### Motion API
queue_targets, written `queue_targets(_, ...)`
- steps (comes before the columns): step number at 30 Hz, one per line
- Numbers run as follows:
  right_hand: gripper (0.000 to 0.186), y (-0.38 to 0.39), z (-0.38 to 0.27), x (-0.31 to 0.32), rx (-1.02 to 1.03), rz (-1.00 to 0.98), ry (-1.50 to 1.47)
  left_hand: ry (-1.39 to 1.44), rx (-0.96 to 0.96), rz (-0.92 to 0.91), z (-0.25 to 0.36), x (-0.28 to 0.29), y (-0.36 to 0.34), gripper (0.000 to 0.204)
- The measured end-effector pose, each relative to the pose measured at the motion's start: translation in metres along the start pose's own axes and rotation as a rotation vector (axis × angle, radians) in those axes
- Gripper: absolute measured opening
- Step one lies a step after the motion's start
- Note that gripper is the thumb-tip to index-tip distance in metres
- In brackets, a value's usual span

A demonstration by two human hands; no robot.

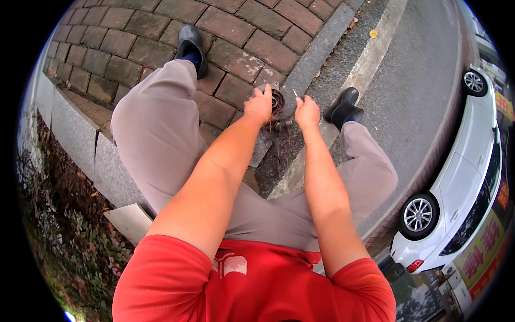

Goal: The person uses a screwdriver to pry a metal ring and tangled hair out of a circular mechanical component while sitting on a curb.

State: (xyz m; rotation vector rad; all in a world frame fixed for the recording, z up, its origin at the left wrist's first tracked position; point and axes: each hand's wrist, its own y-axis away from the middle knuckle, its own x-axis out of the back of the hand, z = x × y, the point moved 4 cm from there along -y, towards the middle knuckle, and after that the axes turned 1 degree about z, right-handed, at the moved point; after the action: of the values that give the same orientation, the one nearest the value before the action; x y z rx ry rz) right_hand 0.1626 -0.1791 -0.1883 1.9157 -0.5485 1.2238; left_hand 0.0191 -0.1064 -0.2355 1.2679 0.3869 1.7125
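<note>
Between my shins, at the stone kerb's edge, sits a round metal part with coppery wire windings (277, 101), which looks like a motor stator. My left hand (259, 105) grips its left side, the fingers closed over its rim. My right hand (307, 112) is closed just to the right of it, apart from the part. From its fingertips sticks a thin, pointed metal tool (295, 93), its handle hidden in the hand. Loose dark reddish wires (279, 147) lie tangled below the round part, beside a small dark metal piece (281, 125) too unclear to name.
Brick paving (228, 59) lies left of the kerb (311, 70), and asphalt with a white line (378, 45) lies right. My dark shoes (189, 49) stand on both sides. A white car (461, 172) is parked at far right. Planting (80, 236) borders a stone ledge (115, 172) at left.
</note>
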Motion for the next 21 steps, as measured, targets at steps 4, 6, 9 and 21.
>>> queue_targets(4, 0.026, 0.002, -0.012, 0.011, -0.048, -0.202, 0.163, -0.027, 0.011, 0.03, -0.003, -0.005, -0.003, 0.107)
queue_targets(6, 0.025, -0.002, -0.021, 0.018, 0.029, -0.255, 0.249, -0.048, 0.01, 0.04, -0.005, -0.008, -0.008, 0.107)
queue_targets(9, 0.024, -0.009, -0.032, 0.02, 0.148, -0.386, 0.332, -0.045, 0.022, 0.029, -0.006, -0.009, -0.009, 0.107)
queue_targets(21, 0.028, -0.027, -0.012, -0.002, 0.042, -0.462, 0.362, -0.021, -0.007, 0.008, -0.001, -0.002, -0.001, 0.11)
